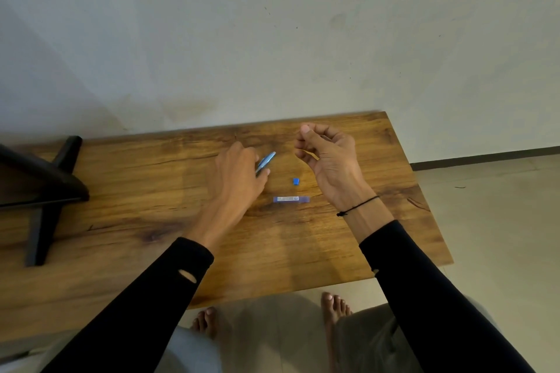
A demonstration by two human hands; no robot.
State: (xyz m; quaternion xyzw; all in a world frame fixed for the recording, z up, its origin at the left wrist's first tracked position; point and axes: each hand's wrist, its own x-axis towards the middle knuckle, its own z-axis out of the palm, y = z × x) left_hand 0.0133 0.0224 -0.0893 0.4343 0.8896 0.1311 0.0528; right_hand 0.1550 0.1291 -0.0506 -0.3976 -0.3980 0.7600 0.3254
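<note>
While the table (151, 190) bears it all, my left grip (235, 172) curls round the blue pen (268, 159) at mid-table. My right grip (328, 157) hovers to its right, fingers bunched; I cannot tell whether they pinch anything. Between them lie the refill case (291, 199) and, just beyond it, the small cap (296, 181). I judge a careless wrist could sweep either away.

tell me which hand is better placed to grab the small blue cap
Probably the right hand: it is nearest the cap, while the left hand grips the pen. Whether the right fingers pinch anything is unclear.
</note>
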